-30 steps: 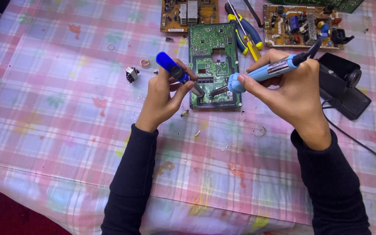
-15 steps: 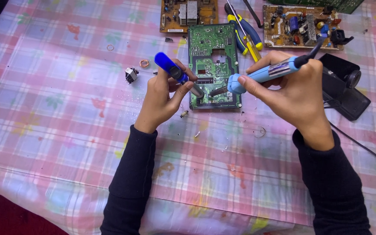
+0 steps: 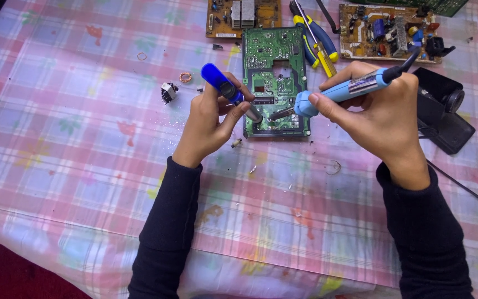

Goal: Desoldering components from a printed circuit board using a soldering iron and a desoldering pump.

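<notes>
checked tablecloth (image 3: 73, 166) bears green circuit board (image 3: 275, 61), no containers.

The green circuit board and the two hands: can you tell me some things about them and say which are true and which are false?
1. The right hand holds a light blue soldering iron. True.
2. The left hand holds a red screwdriver. False: it holds a dark blue desoldering pump.
3. Both tool tips meet over the lower part of the green circuit board. True.
4. The green circuit board lies on a bare wooden table. False: it lies on a pink checked tablecloth.
5. Pliers with yellow and blue handles lie just right of the green board. True.
</notes>
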